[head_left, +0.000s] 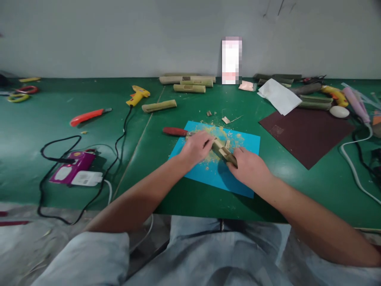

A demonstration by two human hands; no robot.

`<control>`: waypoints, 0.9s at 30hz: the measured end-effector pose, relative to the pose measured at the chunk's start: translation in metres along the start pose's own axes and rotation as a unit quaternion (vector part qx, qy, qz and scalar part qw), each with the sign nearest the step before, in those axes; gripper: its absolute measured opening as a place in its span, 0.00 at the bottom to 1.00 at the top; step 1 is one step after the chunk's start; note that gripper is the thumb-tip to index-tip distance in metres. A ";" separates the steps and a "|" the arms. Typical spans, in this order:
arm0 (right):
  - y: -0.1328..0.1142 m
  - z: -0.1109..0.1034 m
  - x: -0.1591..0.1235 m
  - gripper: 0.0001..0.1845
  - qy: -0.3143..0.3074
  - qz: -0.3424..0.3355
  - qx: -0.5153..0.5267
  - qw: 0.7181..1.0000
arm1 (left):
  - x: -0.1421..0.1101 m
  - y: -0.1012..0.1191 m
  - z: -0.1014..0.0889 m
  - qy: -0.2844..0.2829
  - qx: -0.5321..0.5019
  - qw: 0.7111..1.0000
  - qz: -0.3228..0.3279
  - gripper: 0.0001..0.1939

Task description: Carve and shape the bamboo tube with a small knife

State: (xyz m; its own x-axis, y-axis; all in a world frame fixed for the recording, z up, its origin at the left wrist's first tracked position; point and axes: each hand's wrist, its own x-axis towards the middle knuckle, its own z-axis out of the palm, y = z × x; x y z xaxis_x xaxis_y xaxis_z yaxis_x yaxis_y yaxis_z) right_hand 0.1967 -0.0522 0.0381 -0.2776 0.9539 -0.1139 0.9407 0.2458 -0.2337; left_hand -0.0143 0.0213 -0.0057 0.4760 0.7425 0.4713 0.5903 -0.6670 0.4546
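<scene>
Between my two hands lies a short piece of bamboo (220, 150) with a notch cut in its upper side, slanting over a blue sheet (205, 178). My left hand (195, 149) is closed around its far left end. At the near right end, my right hand (250, 163) grips it with the fingers wrapped round. Just beyond my left hand rests a tool with a red handle (175, 131); its metal end is partly hidden by the hand. Pale shavings and dust (220, 130) are scattered over the sheet around the bamboo.
A yellow glue gun (138, 95), a red-handled knife (89, 116) and a purple power strip (73, 167) with cables lie left. More bamboo pieces (189, 88) are at the back. A dark brown sheet (306, 135), white paper (279, 96) and a white oval object (339, 112) lie right.
</scene>
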 end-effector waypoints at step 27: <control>0.000 0.001 0.000 0.10 0.003 0.000 -0.014 1.000 | -0.001 0.003 0.000 0.000 -0.002 1.000 0.005 0.12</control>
State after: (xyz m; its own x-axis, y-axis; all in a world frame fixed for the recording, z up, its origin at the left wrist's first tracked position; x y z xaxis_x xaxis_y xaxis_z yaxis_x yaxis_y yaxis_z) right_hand 0.1968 -0.0524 0.0370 -0.2767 0.9548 -0.1086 0.9457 0.2506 -0.2070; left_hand -0.0129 0.0192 -0.0051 0.4820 0.7353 0.4765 0.5823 -0.6752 0.4529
